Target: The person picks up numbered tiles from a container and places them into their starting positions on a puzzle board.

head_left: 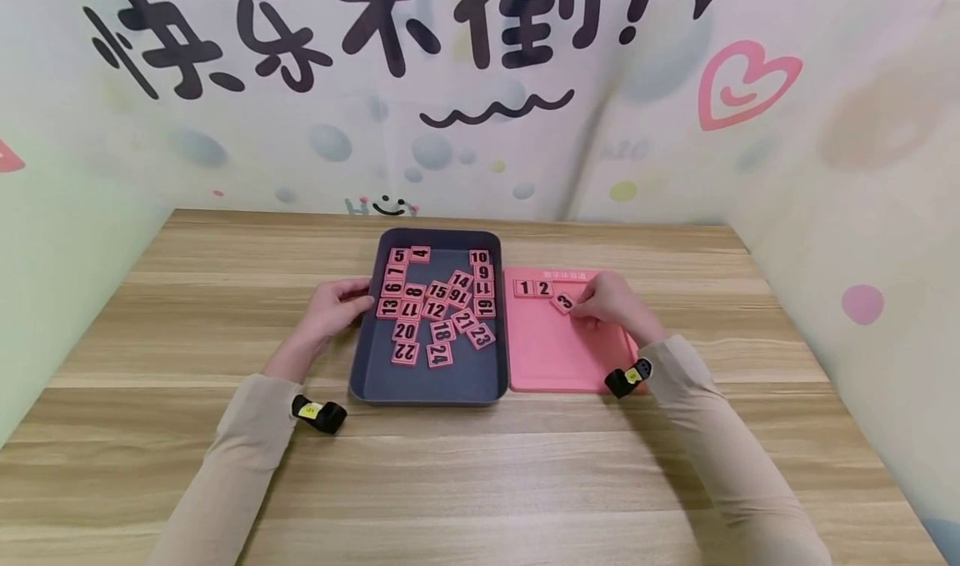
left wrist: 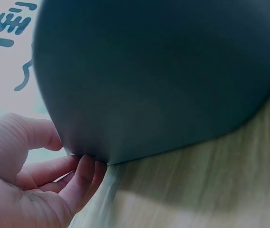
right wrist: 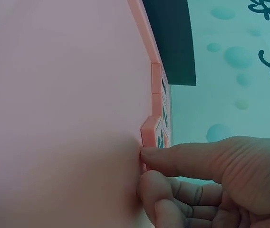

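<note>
Over the upper part of the pink board (head_left: pixel 551 353), the thumb and forefinger of the right hand (head_left: pixel 611 303) pinch the tile marked 3 (head_left: pixel 562 303), which is turned askew just beside the tile marked 2 (head_left: pixel 543 288); whether it lies flat on the board I cannot tell. The tile marked 1 (head_left: pixel 523 288) is next to the 2, near the board's upper left corner. On the far side of the dark tray (head_left: pixel 465 387), the left hand (head_left: pixel 330 308) holds its left edge, thumb at the rim and the other fingers bent against the side. Inside the tray lie loose number tiles (head_left: pixel 405 331), from 4 to 24, some sideways or upside down. Tray and board stand side by side on the wooden desk (head_left: pixel 450 483). Beyond rises a white backdrop (head_left: pixel 645 157) with black lettering and a pink heart (head_left: pixel 750 82).
</note>
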{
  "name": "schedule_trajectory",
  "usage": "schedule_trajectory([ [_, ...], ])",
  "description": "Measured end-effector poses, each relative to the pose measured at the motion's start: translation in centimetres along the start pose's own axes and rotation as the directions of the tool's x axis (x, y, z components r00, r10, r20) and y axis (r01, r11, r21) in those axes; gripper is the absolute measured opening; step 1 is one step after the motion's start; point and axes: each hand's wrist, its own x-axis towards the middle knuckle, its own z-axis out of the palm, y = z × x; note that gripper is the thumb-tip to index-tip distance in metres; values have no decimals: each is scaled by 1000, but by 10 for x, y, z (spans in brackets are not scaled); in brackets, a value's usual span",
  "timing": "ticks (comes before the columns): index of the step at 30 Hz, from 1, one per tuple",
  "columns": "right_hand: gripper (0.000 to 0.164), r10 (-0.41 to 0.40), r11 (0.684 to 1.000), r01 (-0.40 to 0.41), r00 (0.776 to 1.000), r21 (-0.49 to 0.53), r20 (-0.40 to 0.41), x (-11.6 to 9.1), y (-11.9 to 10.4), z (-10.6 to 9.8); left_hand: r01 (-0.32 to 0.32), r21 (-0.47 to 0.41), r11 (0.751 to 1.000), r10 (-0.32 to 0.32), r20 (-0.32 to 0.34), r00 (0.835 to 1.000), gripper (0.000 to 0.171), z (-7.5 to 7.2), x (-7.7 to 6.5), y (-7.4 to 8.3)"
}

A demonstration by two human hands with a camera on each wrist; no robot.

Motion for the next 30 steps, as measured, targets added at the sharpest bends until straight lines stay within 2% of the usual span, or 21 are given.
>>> schedule_trajectory([
  [3, 12, -7, 1000, 7, 1000, -21, -3, -1, 0, -1, -6, 4, 1000, 6, 0, 1000, 42, 0, 0, 0],
  [10, 29, -58, 992, 49, 995, -120, -80, -2, -4, 0, 3, 7, 1000, -3, -8, 1000, 43, -1, 0, 1],
  [16, 41, -93, 985, 78, 991, -155, -97, 1, -8, 4, 3, 11, 1000, -3, -7, 1000, 42, 0, 0, 1],
  [21, 38, -118, 973, 95, 988, -209, -103, 3, -14, 5, 3, 24, 1000, -3, -11, 1000, 43, 0, 1, 0],
  [25, 30, -111, 971, 86, 989, -223, -100, 2, -15, 5, -1, 25, 1000, 1, -12, 1000, 43, 0, 2, 0],
  [30, 43, -37, 986, 24, 997, -167, -72, 1, -13, 4, -15, 20, 1000, 15, -16, 1000, 42, 1, 2, -1],
])
